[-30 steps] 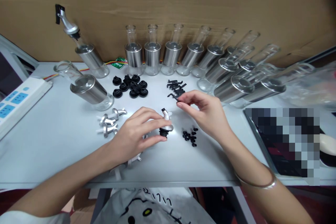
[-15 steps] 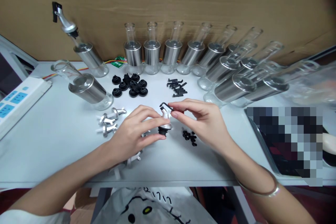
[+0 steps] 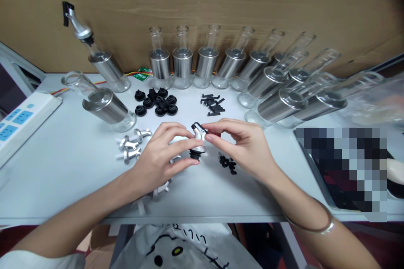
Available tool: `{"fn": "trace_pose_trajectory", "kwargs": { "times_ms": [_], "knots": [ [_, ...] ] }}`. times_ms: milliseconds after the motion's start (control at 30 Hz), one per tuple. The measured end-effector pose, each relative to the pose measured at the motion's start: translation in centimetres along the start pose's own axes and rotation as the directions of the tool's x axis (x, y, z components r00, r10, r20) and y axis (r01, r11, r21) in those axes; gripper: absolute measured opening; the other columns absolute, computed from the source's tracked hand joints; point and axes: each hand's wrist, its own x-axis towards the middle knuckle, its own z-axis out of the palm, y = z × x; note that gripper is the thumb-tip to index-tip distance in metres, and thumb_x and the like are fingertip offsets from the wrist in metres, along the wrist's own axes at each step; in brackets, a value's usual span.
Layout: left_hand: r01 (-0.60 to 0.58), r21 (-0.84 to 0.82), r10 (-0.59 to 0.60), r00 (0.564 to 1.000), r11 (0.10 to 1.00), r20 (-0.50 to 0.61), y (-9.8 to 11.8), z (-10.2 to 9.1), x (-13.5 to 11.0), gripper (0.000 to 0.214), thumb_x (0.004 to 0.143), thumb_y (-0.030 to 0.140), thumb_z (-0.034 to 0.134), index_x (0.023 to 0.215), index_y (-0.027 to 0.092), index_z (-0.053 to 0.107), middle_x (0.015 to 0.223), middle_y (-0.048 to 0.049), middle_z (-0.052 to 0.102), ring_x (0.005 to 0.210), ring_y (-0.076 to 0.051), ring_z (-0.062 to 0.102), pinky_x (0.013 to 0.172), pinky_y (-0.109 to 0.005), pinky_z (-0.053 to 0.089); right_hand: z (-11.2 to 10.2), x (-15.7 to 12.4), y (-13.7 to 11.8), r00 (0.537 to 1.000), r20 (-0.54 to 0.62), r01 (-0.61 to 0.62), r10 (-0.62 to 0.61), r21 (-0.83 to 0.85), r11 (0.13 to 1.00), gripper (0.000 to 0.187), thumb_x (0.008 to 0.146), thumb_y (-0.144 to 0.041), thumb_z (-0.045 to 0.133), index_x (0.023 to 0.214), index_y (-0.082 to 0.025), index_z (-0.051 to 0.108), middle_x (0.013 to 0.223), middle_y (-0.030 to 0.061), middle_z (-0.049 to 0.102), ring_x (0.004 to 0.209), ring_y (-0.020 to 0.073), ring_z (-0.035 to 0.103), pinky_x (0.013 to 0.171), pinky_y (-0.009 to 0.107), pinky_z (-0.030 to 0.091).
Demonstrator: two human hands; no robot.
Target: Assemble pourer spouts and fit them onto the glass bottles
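One bottle (image 3: 105, 65) stands spouted; left hand (image 3: 158, 157), right hand (image 3: 248, 145) pinch pourer (image 3: 198, 142).

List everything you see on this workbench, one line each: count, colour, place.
pourer spout: one, silver and black, centre, between both hands
fitted bottle: one, silver, back left
open bottles: about eleven, silver, back and left
rubber stoppers: about nine, black, behind left hand
lever clips: small pile, black, behind right hand
small caps: handful, black, beside right hand
loose spouts: several, silver, left of left hand
power strip: one, white-blue, left edge
left hand: one, grips pourer spout's base
right hand: one, pinches its top
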Motion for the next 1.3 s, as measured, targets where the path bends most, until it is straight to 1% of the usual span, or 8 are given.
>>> {"fn": "trace_pose_trajectory", "kwargs": {
  "times_ms": [100,233,433,600,867,933,1033,1300],
  "knots": [
    [0.021,0.061,-0.019,0.999,0.998,-0.040,0.06,0.03,-0.14,0.023,0.085,0.031,0.067,0.107,0.024,0.064,0.113,-0.0093,0.058,0.113,-0.025,0.051,0.090,-0.042,0.052,0.05,-0.04,0.01,1.000,0.002,0.013,-0.013,0.002,1.000,0.014,0.082,-0.019,0.067,0.094,-0.018,0.075,0.083,0.0054,0.076,0.074,0.0169,0.069,0.067,0.029,0.054],
    [0.025,0.034,-0.025,1.000,0.999,0.003,0.12,-0.01,-0.25,0.023,0.087,0.025,0.065,0.110,0.022,0.062,0.135,-0.0139,0.049,0.131,-0.030,0.044,0.093,-0.045,0.053,0.03,-0.06,0.05,1.000,0.000,0.025,-0.025,0.007,1.000,0.015,0.082,-0.018,0.067,0.095,-0.019,0.075,0.081,0.0043,0.075,0.073,0.0166,0.068,0.067,0.030,0.053],
    [-0.032,0.022,0.032,0.999,0.999,0.013,0.01,-0.01,-0.35,0.025,0.090,0.025,0.061,0.114,0.019,0.058,0.138,-0.0182,0.051,0.136,-0.028,0.043,0.102,-0.051,0.049,-0.07,-0.07,0.05,0.998,0.003,0.055,-0.055,0.013,0.998,0.014,0.083,-0.018,0.066,0.094,-0.019,0.074,0.081,0.0046,0.075,0.072,0.0170,0.068,0.065,0.030,0.054],
    [-0.043,0.026,0.044,0.999,0.999,-0.008,0.10,-0.17,-0.26,0.025,0.090,0.026,0.061,0.113,0.017,0.059,0.134,-0.0194,0.055,0.132,-0.026,0.048,0.103,-0.049,0.049,-0.06,-0.07,0.07,0.995,0.031,0.095,-0.095,0.018,0.995,0.016,0.084,-0.020,0.065,0.098,-0.019,0.073,0.081,0.0047,0.073,0.073,0.0167,0.067,0.067,0.030,0.054],
    [0.026,-0.064,-0.033,0.993,0.998,-0.117,0.31,-0.23,-0.48,0.028,0.087,0.026,0.065,0.114,0.018,0.061,0.139,-0.0164,0.054,0.117,-0.023,0.062,0.096,-0.038,0.056,-0.16,-0.18,-0.15,0.957,0.097,0.283,-0.272,-0.124,0.951,0.047,0.082,-0.035,0.070,0.127,-0.022,0.060,0.100,0.0085,0.068,0.089,0.0194,0.064,0.081,0.034,0.053],
    [0.023,-0.100,-0.035,0.992,0.995,-0.119,0.36,-0.15,-0.53,0.029,0.087,0.023,0.066,0.115,0.018,0.061,0.140,-0.0165,0.052,0.107,-0.020,0.068,0.094,-0.034,0.058,-0.14,-0.19,-0.01,0.951,0.117,0.304,-0.288,-0.154,0.940,0.047,0.084,-0.034,0.069,0.128,-0.020,0.059,0.100,0.0093,0.068,0.089,0.0193,0.065,0.081,0.034,0.053],
    [0.022,-0.144,-0.038,0.993,0.989,-0.111,0.40,-0.13,-0.52,0.030,0.085,0.020,0.067,0.115,0.017,0.061,0.140,-0.0177,0.052,0.095,-0.017,0.071,0.090,-0.031,0.059,-0.13,-0.13,0.36,0.934,0.137,0.353,-0.331,-0.206,0.913,0.047,0.086,-0.035,0.066,0.128,-0.017,0.060,0.089,0.0081,0.068,0.082,0.0192,0.064,0.078,0.034,0.054],
    [0.041,-0.158,-0.055,0.995,0.987,-0.083,0.45,-0.39,-0.43,0.027,0.087,0.023,0.066,0.113,0.018,0.064,0.137,-0.0167,0.056,0.090,-0.017,0.073,0.085,-0.032,0.061,-0.27,0.05,0.65,0.898,0.143,0.439,-0.416,-0.223,0.871,0.043,0.089,-0.036,0.062,0.128,-0.019,0.060,0.080,0.0047,0.070,0.073,0.0169,0.064,0.071,0.031,0.054]
  ]
}}
